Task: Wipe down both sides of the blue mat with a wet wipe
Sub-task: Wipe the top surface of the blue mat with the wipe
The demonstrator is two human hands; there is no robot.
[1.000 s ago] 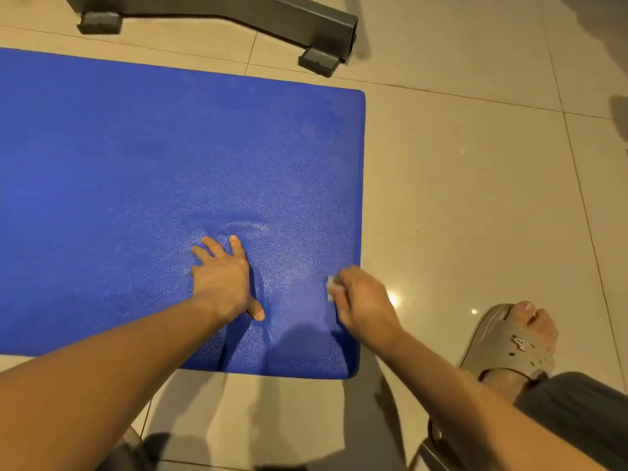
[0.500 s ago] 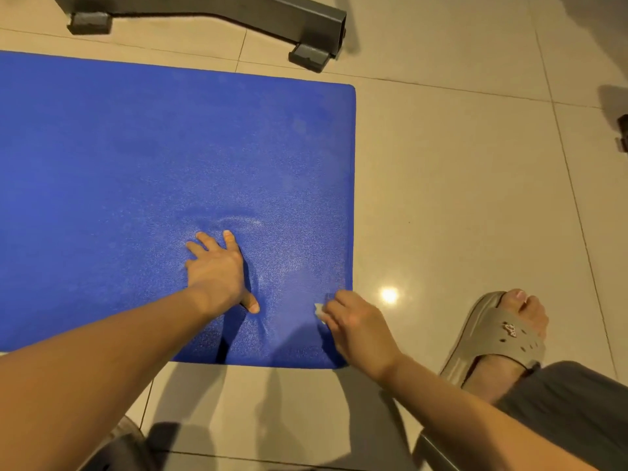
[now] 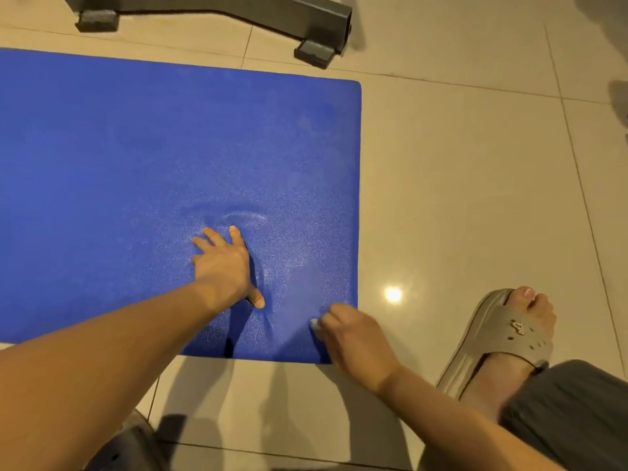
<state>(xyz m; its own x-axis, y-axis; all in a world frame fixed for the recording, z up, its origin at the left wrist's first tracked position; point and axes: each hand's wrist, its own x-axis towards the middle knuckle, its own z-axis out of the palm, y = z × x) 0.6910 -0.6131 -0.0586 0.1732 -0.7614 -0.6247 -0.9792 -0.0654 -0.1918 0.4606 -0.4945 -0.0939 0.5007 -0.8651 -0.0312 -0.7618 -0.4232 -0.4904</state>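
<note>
We count one flat blue mat (image 3: 136, 181), one small white wet wipe (image 3: 314, 323), two bare grips, the left grip (image 3: 222, 266) and the right grip (image 3: 353, 338), one tan rubber sandal (image 3: 509, 331), and one dark grey metal frame (image 3: 272, 8) with two feet.

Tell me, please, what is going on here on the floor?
A person is wiping a blue mat that lies flat on the tiled floor. The left hand presses flat on the mat with fingers spread, steadying it. The right hand pinches a small wet wipe against the mat's near right corner.
</note>
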